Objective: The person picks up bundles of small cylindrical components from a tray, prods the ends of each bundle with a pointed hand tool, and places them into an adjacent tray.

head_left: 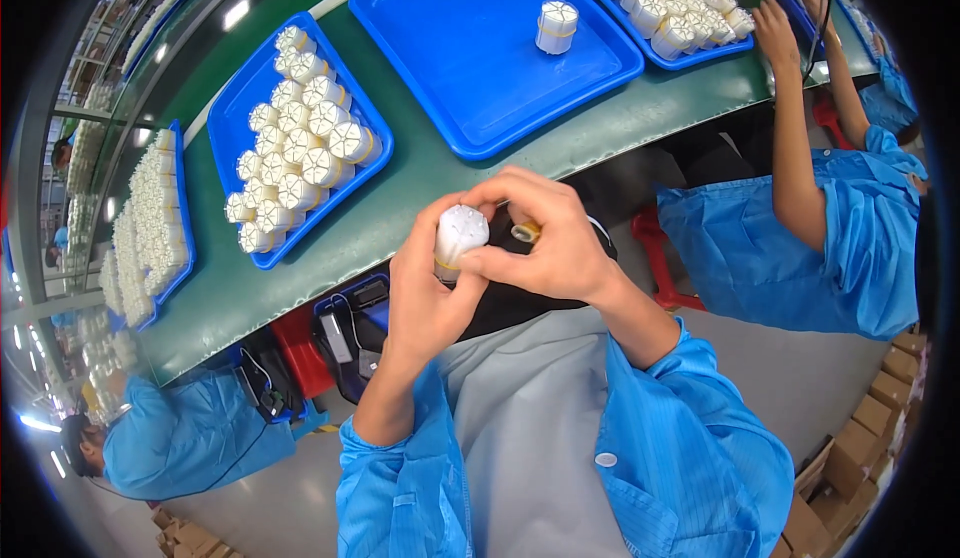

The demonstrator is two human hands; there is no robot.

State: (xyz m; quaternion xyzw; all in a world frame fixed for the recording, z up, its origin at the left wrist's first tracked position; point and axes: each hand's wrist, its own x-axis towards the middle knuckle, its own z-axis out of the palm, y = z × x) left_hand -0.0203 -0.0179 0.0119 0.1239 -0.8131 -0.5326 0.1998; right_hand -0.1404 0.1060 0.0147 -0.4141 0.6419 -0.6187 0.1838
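Observation:
Above my lap, in front of the table edge, a white cylindrical bundle (463, 230) with a yellowish band round it stands upright between my hands. My left hand (415, 278) wraps round its left side. My right hand (550, 243) closes on it from the right, with the thumb across its front and the fingers curled over the far side. A small yellowish ring-shaped thing (526, 231) shows in the curl of my right hand; its kind is unclear. Beyond my hands, a blue tray (470, 68) holds a single similar white bundle (556, 26).
Left of it, another blue tray (377, 123) is piled with banded bundles (300, 143). More loaded trays stand at far left and upper right on the green table (400, 203). A co-worker's hand (775, 33) is near the right tray. Another person in blue (195, 433) sits at left.

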